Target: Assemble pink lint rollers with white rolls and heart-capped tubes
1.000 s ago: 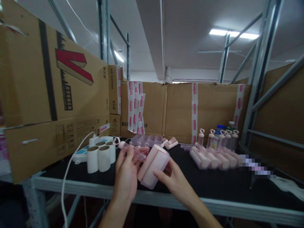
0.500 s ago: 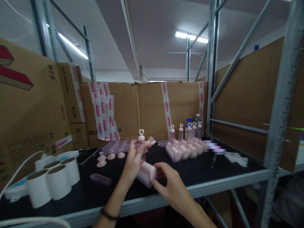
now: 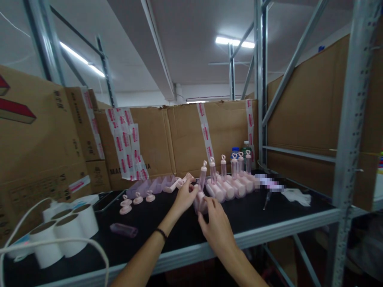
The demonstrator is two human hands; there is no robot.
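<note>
A pink roller (image 3: 200, 204), apparently a lint roller, has a clear upright handle topped with a heart-shaped ring. It rests on or just above the black shelf top, at the left end of a row of similar pink rollers (image 3: 230, 187). My left hand (image 3: 186, 196) is closed around its left side near the base of the handle. My right hand (image 3: 216, 219) grips the near end of its cylinder, thumb and fingers curled on it. Parts of the roller are hidden by both hands.
Pink heart-ring caps (image 3: 137, 198) and a clear purplish tube (image 3: 123, 230) lie to the left. Behind are purple translucent pieces (image 3: 149, 185) and pink parts (image 3: 175, 184). White rolls (image 3: 73, 235) and a white cable (image 3: 101, 255) stand front left. Tissue (image 3: 296, 197) lies right, near a metal post (image 3: 350, 119).
Both hands have moved right and farther back with the pink roller, bringing it beside the row. The view has shifted slightly.
</note>
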